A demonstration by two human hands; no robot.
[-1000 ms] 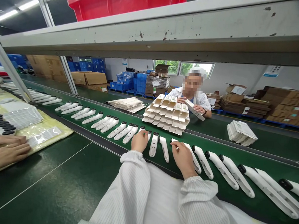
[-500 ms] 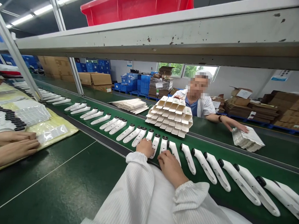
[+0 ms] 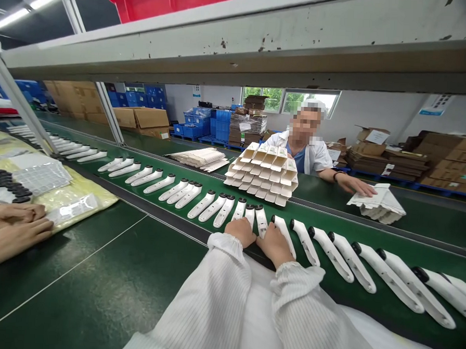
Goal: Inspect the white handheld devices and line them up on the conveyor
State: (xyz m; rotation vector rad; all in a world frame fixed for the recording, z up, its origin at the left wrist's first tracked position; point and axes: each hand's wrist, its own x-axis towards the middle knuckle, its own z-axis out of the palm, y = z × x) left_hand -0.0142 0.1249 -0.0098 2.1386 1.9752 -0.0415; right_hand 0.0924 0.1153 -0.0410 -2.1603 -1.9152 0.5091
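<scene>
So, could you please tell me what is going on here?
The person's left hand and right hand are close together at the near ends of two white devices on the green belt; whether either has a grip is hidden. More devices lie along the belt to both sides. Across it, a co-worker's hand is at a carton pile, with open cartons stacked nearby.

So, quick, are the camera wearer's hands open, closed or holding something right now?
Left hand: at the lower end of a white device; grip cannot be told.
Right hand: at the lower end of the neighbouring white device; grip cannot be told.
</scene>
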